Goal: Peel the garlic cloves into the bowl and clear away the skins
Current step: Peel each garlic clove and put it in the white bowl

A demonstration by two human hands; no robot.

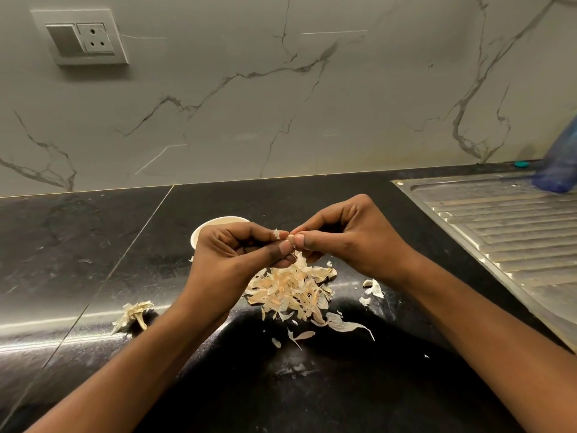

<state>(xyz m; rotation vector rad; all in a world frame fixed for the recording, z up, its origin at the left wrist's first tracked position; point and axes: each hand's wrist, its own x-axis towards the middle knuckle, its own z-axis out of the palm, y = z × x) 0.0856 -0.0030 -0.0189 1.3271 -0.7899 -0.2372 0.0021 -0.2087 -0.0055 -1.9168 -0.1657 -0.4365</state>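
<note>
My left hand [237, 254] and my right hand [340, 242] meet above the black counter, both pinching one small garlic clove [291, 238] between thumbs and fingertips. A flake of skin [276, 233] sticks up from it. Right below the hands lies a pile of papery garlic skins [292, 290]. The white bowl [204, 232] stands behind my left hand, which hides most of it; its contents cannot be seen.
A garlic stem remnant [134, 314] lies to the left, loose skin flakes [373, 289] to the right and front. A steel sink drainboard [505, 226] fills the right side, with a blue bottle [559, 164] at its back. A wall socket [82, 37] sits upper left.
</note>
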